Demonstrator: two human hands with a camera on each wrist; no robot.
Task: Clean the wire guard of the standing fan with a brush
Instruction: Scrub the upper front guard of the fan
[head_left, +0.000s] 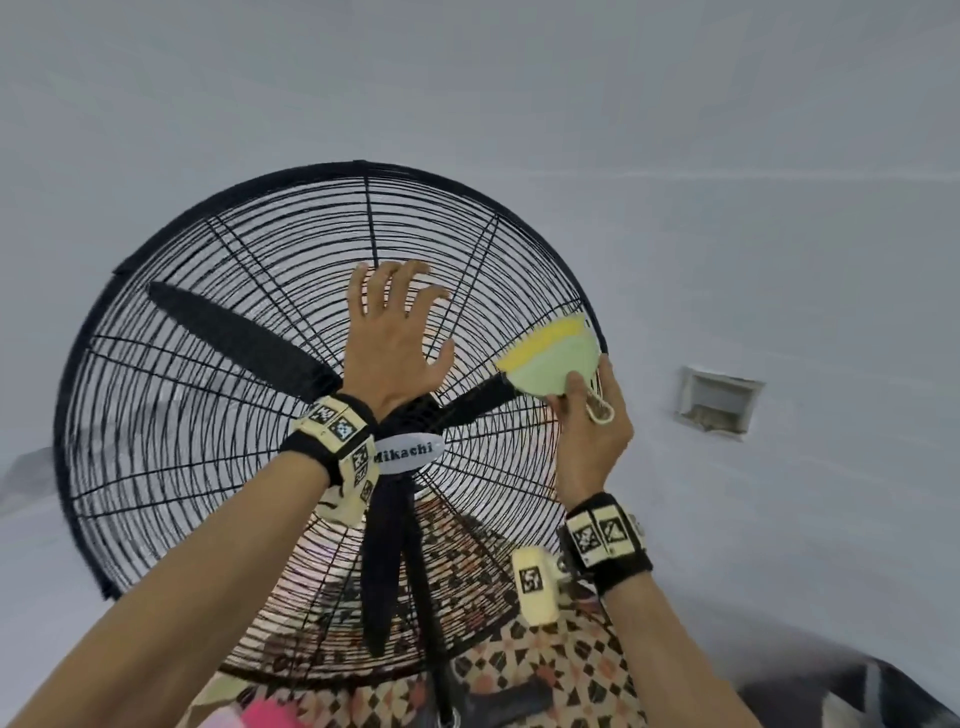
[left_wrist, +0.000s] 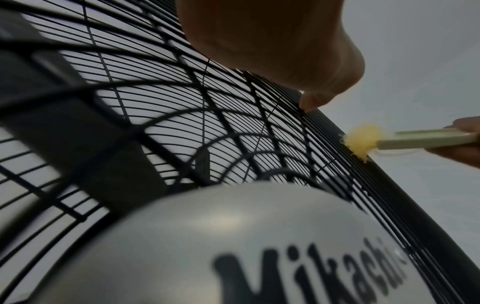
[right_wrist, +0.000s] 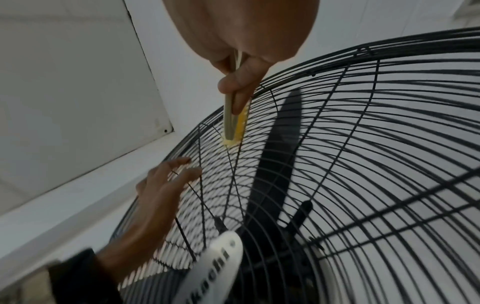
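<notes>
The black wire guard (head_left: 218, 395) of the standing fan fills the middle of the head view, with a silver "Mikachi" badge (head_left: 409, 453) at its hub. My left hand (head_left: 395, 332) lies flat on the upper guard, fingers spread and straight. My right hand (head_left: 587, 415) grips a pale green brush (head_left: 550, 364) with yellow bristles, held against the guard near its right rim. In the left wrist view the brush's bristles (left_wrist: 362, 142) touch the wires by the rim. The right wrist view shows my right hand's fingers (right_wrist: 239, 88) pinching the brush (right_wrist: 231, 123) on the guard (right_wrist: 363, 164).
A pale wall rises behind the fan, with a small recessed box (head_left: 719, 402) at the right. Black fan blades (head_left: 244, 338) sit behind the wires. Patterned floor tiles (head_left: 571, 670) and the fan's pole (head_left: 441, 691) show below, with a pink object (head_left: 270, 714) at the bottom edge.
</notes>
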